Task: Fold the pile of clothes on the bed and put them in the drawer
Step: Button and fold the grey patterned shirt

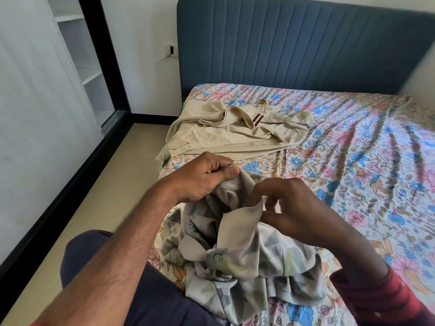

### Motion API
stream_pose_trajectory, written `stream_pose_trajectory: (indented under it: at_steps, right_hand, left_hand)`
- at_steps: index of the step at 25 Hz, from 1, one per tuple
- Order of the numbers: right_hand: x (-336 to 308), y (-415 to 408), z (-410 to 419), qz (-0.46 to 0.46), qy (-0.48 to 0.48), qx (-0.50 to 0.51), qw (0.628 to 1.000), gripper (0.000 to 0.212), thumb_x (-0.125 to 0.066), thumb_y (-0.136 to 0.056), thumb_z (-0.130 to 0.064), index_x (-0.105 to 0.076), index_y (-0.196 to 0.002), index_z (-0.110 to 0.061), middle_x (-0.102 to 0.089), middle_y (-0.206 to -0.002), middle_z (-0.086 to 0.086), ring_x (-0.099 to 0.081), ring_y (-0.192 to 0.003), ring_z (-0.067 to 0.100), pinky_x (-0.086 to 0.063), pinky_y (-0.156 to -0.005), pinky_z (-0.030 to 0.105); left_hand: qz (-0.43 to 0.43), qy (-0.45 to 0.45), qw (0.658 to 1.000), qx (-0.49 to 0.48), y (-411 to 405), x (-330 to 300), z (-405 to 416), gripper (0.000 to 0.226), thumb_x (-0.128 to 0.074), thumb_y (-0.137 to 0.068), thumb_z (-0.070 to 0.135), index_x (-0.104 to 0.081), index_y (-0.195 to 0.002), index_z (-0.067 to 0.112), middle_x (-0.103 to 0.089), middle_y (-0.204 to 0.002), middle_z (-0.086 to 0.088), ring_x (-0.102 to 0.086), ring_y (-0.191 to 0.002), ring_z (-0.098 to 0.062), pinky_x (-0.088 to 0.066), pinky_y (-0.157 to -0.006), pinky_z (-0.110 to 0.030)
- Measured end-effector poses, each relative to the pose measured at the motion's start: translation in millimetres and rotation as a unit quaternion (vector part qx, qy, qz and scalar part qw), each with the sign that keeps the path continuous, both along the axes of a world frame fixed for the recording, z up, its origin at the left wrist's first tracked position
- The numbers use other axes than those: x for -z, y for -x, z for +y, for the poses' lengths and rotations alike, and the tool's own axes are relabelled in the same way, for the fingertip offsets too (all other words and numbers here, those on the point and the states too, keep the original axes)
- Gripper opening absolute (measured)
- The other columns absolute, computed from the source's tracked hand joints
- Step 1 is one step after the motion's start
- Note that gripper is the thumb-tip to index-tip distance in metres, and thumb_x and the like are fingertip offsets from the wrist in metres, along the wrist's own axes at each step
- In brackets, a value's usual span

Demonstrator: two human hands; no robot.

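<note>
A crumpled grey patterned garment (237, 255) is being held up from the floral bedsheet (353, 165) in the lower centre of the frame, with most of its bulk bunched below and between the two hands. An upper edge of the cloth is being pinched between the thumb and curled fingers of the left hand (202, 177), at centre left, so that the fabric is hanging down and to the right from that grip. A pale flap of the same garment is being gripped by the fingertips of the right hand (292, 208), just right of centre, the flap standing up immediately left of that hand's fingers. A round button (217, 257) is being shown on a tab of the garment below both hands. A beige garment (235, 130) is lying spread flat on the sheet above the hands, apart from them, near the bed's left edge. A blue padded headboard (294, 43) is filling the upper right of the frame, and white shelves (80, 48) are being seen at upper left.
</note>
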State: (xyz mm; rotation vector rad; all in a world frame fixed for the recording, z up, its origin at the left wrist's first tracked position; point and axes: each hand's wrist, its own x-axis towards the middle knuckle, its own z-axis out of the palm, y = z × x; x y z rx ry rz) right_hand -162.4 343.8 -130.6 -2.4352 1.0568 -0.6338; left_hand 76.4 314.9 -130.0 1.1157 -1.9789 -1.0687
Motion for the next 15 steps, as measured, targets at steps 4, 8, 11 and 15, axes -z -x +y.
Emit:
stream_pose_trajectory:
  at_steps: [4, 8, 11, 15]
  right_hand:
    - [9.2, -1.4, 18.5, -0.093, -0.133, -0.046, 0.986, 0.016, -0.070, -0.081, -0.007, -0.071, -0.079, -0.023, -0.068, -0.084, -0.004, -0.065, -0.078, 0.015, -0.052, -0.061, 0.040]
    - [35.7, -8.7, 30.2, -0.292, -0.219, 0.112, 0.924, 0.030, -0.076, -0.079, -0.029, -0.067, -0.062, -0.006, -0.064, -0.063, 0.014, -0.058, -0.059, 0.033, -0.045, -0.062, 0.046]
    - [53.0, -19.5, 31.6, -0.424, -0.310, 0.128, 0.841, 0.035, -0.080, -0.062, -0.002, -0.046, -0.061, -0.013, -0.046, -0.066, 0.018, -0.044, -0.064, 0.032, -0.041, -0.059, 0.040]
    - [57.0, -20.7, 31.3, -0.592, -0.448, 0.069, 0.666, 0.052, -0.041, -0.063, 0.034, -0.041, -0.083, -0.014, -0.044, -0.077, 0.014, -0.047, -0.065, 0.025, -0.050, -0.051, 0.029]
  left_hand:
    - [0.019, 0.013, 0.999, -0.048, -4.3, -2.0, -5.8, 0.038, -0.053, -0.106, 0.022, -0.062, -0.083, -0.007, -0.059, -0.077, -0.023, -0.053, -0.074, -0.015, -0.047, -0.072, -0.033]
    - [0.051, -0.014, 0.997, -0.064, -12.5, 6.3, -8.9, 0.040, -0.055, -0.105, 0.030, -0.067, -0.095, -0.007, -0.063, -0.099, -0.036, -0.059, -0.085, -0.026, -0.050, -0.091, -0.058]
    - [0.087, -0.042, 0.991, -0.089, -12.5, 9.3, -8.2, 0.048, -0.057, -0.097, 0.041, -0.068, -0.098, -0.005, -0.065, -0.102, -0.038, -0.063, -0.088, -0.033, -0.049, -0.094, -0.066]
    - [0.128, -0.059, 0.983, -0.116, -14.6, 11.2, -7.9, 0.039, -0.057, -0.103, 0.033, -0.070, -0.101, -0.004, -0.067, -0.104, -0.035, -0.067, -0.096, -0.043, -0.048, -0.098, -0.067]
